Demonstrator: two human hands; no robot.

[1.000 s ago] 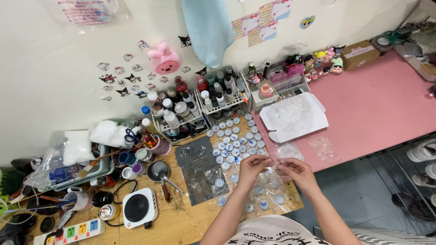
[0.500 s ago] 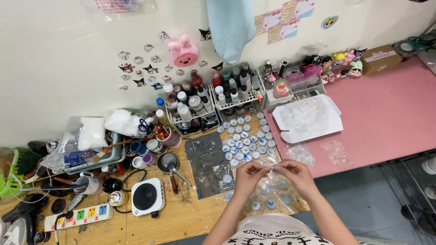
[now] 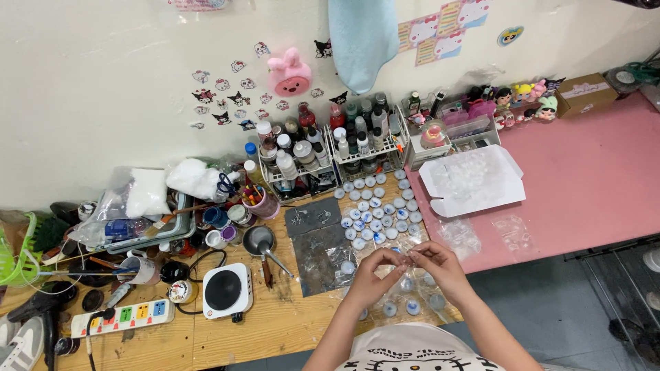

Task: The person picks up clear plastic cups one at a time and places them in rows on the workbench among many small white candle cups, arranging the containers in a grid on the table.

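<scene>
Fingertips of left hand (image 3: 371,273) and right hand (image 3: 440,264) pinch a small clear piece (image 3: 407,256) at lower centre; steady both wrists above the tabletop (image 3: 275,323).

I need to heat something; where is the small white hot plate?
In the head view, the hot plate sits on the wooden bench's left half, right of the power strip and below the small pan.
</scene>
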